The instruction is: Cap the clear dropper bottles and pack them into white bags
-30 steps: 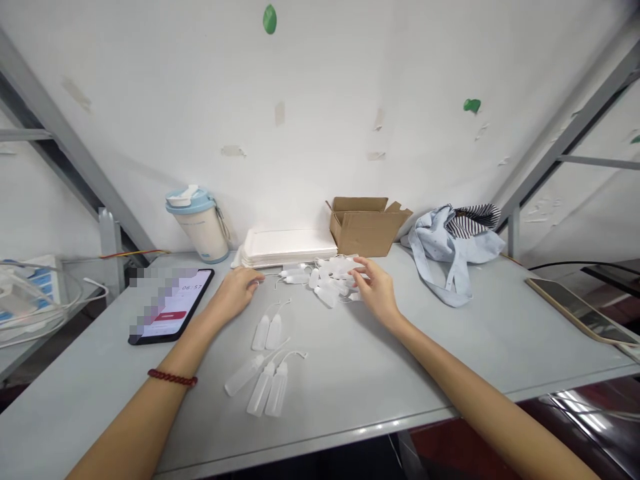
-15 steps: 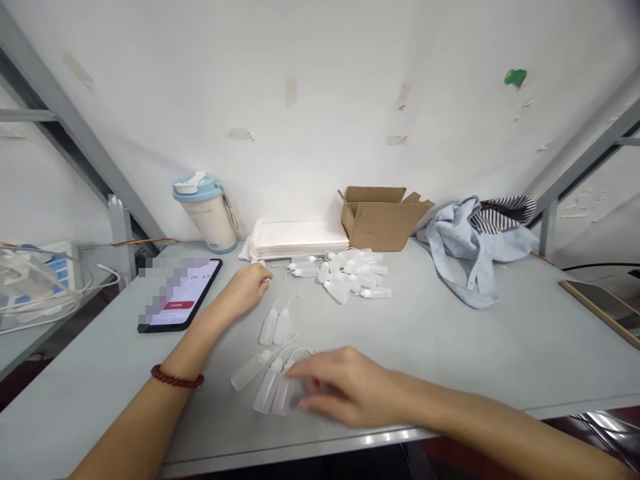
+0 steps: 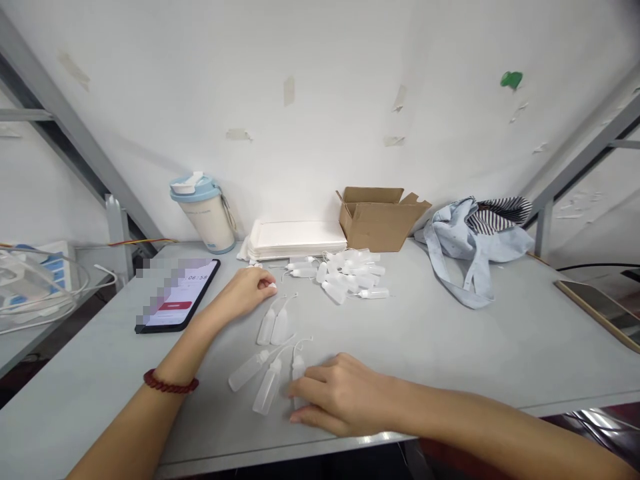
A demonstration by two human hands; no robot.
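My right hand (image 3: 345, 393) is at the front of the table, its thumb and fingers closed around a small translucent squeeze bottle (image 3: 299, 365). The bottle's white tip and thin strap stick out beyond the fingers. Left of it lie two similar bottles, one slanted (image 3: 249, 371) and one nearer my hand (image 3: 268, 390). Farther back, a pair of bottles (image 3: 274, 327) lies side by side. My left hand (image 3: 245, 293) rests behind that pair, fingertips pinched together by a tiny white piece (image 3: 273, 286) too small to name.
A pile of bottles (image 3: 350, 270) lies in front of an open cardboard box (image 3: 377, 225) and a stack of white trays (image 3: 300, 237). At left are a phone (image 3: 185, 293) and a blue-lidded cup (image 3: 205, 217). A light blue cloth bag (image 3: 465, 247) and another flat device (image 3: 605, 307) are at right.
My right hand has closed on the bottle and shifted it slightly right, apart from its neighbour. My left hand has edged slightly right, with its fingers still together.
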